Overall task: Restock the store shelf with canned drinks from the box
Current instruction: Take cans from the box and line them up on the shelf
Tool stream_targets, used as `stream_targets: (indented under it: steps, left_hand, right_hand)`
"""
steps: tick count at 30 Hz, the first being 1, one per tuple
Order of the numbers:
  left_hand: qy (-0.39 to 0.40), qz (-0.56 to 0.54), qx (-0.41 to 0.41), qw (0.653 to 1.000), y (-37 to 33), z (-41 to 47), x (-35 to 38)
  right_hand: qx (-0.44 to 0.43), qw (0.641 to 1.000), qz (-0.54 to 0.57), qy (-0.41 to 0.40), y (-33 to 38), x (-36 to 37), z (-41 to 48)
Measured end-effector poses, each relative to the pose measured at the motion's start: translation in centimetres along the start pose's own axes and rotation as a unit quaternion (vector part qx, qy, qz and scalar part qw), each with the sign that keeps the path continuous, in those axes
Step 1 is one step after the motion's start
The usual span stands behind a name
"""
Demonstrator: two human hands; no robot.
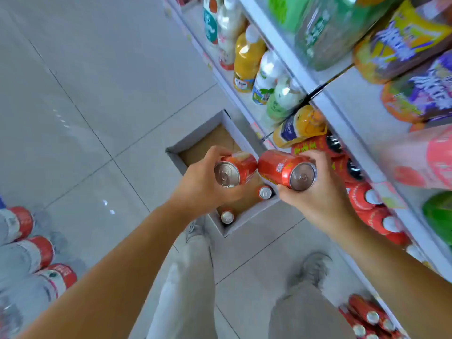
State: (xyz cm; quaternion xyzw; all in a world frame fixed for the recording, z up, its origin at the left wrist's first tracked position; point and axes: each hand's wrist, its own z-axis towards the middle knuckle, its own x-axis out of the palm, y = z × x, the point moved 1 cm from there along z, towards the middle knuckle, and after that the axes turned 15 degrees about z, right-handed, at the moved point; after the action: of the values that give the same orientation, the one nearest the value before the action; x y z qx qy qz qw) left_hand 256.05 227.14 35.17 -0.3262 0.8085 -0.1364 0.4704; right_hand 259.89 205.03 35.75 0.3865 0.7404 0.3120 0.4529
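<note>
My left hand (203, 184) grips a red drink can (236, 167), its silver top turned toward me. A second red can (283, 168) lies tilted in my right hand (315, 199), which holds it close to the shelf. The two cans nearly touch above the open cardboard box (195, 140) on the floor. Two more cans (265, 192) (227, 217) stand upright in the near end of the box. The store shelf (342, 123) runs along the right, with red cans (367, 199) lined up on the level just beyond my right hand.
Bottles of juice and milky drinks (249, 57) fill the shelf further along. Snack bags (401, 42) sit on the upper levels. Packs of water bottles (27, 255) lie on the tiled floor at the left. My legs and shoes (315, 267) are below.
</note>
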Motion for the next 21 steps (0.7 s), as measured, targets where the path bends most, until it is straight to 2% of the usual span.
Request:
stream_targets:
  steps: [5,10,13,16,18,21]
  left_hand:
    - [-0.089,0.015,0.102,0.991,-11.1,-8.7,-13.3]
    - [-0.148,0.001,0.229,0.962,-21.3,-16.6,-20.9]
    - [-0.153,-0.039,0.315,0.936,-27.4,-20.8,-23.6]
    - [-0.171,-0.031,0.393,0.903,-32.9,-23.7,-24.3]
    - [-0.192,-0.032,0.430,0.882,-36.1,-24.9,-23.9]
    - [-0.181,-0.051,0.485,0.854,-40.4,-26.5,-22.0]
  right_hand:
    - [-0.081,0.990,0.083,-0.084,15.3,-8.9,-9.6]
    - [-0.167,0.957,0.171,-0.163,24.2,-16.5,-18.1]
    - [-0.223,0.928,0.178,-0.238,27.3,-21.1,-21.8]
    - [-0.264,0.886,0.199,-0.325,28.4,-25.7,-25.3]
    - [-0.272,0.862,0.213,-0.370,28.4,-28.5,-27.9]
    - [-0.279,0.841,0.184,-0.426,27.7,-32.1,-31.9]
